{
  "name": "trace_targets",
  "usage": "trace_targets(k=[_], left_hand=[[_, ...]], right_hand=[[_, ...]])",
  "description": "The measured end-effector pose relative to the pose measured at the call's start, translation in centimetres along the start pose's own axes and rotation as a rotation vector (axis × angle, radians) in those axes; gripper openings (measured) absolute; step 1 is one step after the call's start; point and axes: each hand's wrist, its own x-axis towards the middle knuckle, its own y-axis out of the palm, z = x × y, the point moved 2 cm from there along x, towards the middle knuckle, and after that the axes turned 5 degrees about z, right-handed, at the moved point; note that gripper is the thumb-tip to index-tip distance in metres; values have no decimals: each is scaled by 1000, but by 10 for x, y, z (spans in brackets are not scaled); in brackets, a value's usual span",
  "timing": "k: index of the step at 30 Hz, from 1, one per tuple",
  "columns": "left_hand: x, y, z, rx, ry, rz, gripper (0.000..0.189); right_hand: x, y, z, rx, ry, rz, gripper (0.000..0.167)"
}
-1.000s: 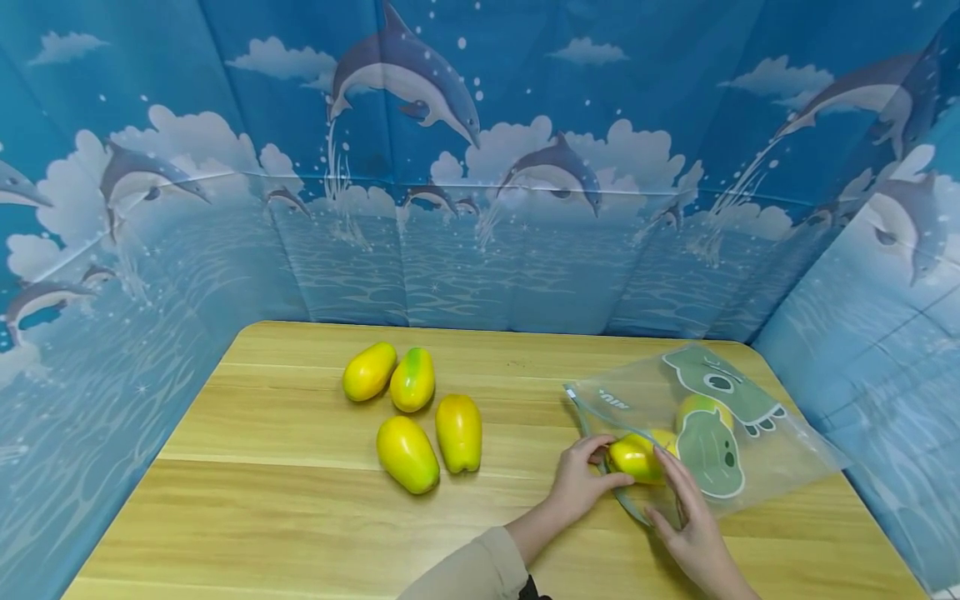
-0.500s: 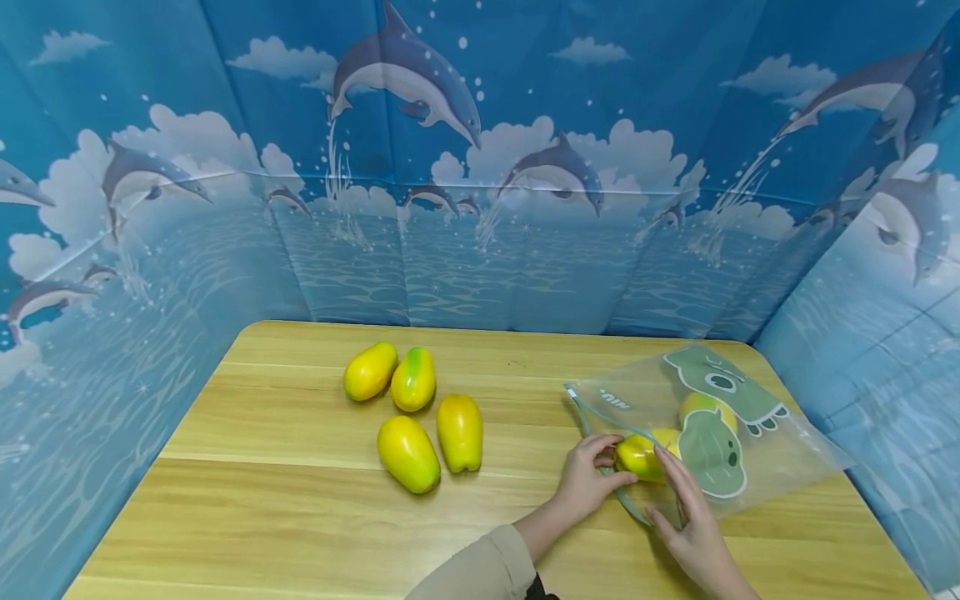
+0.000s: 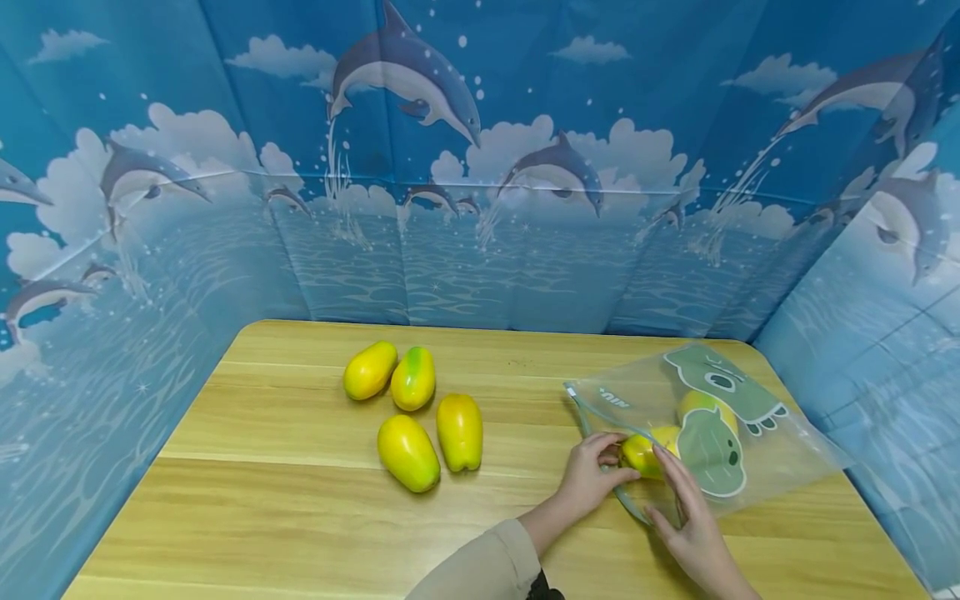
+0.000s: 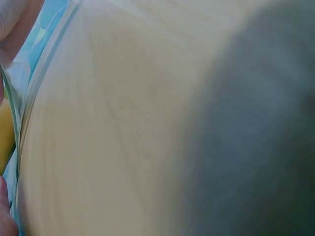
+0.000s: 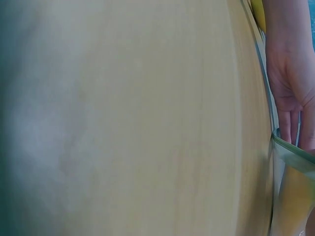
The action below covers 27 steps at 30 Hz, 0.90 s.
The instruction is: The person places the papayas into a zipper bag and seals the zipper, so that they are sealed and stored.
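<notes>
A clear zip bag (image 3: 600,403) with green cartoon prints lies on its side at the table's right, mouth facing left. One yellow papaya (image 3: 636,455) lies partly in that mouth. My left hand (image 3: 588,477) holds its near end between thumb and fingers, fingertips at the opening. My right hand (image 3: 693,529) holds the bag's rim, with the fingers at the upper edge and the thumb lower down. More yellow fruit (image 3: 701,404) shows through the plastic, partly hidden by the print. In the right wrist view, the left hand (image 5: 293,78) reaches into the bag's green-edged mouth (image 5: 295,150).
Several more papayas (image 3: 408,454) lie in a loose group left of centre on the wooden table (image 3: 285,508). A blue dolphin-print curtain (image 3: 480,275) stands along the table's back and sides. Blurred dark shapes cover part of both wrist views.
My left hand has moved slightly right, and the papaya it holds has gone a little deeper into the bag. My right hand and the loose papayas stay put.
</notes>
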Motion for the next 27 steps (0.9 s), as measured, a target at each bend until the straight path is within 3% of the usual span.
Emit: trace_targets(k=[5,18,27], left_hand=[[1,3,-2,59,20,-9,42],[0,3,-7,140,-14,-24,42],[-4,-1,-4,32,-7,-79,41]], right_hand=[[-1,1,-1,-3,7,-4,92],[1,1,-1,-5,-4,4,92],[0,0,-1,-15,0,5,91]])
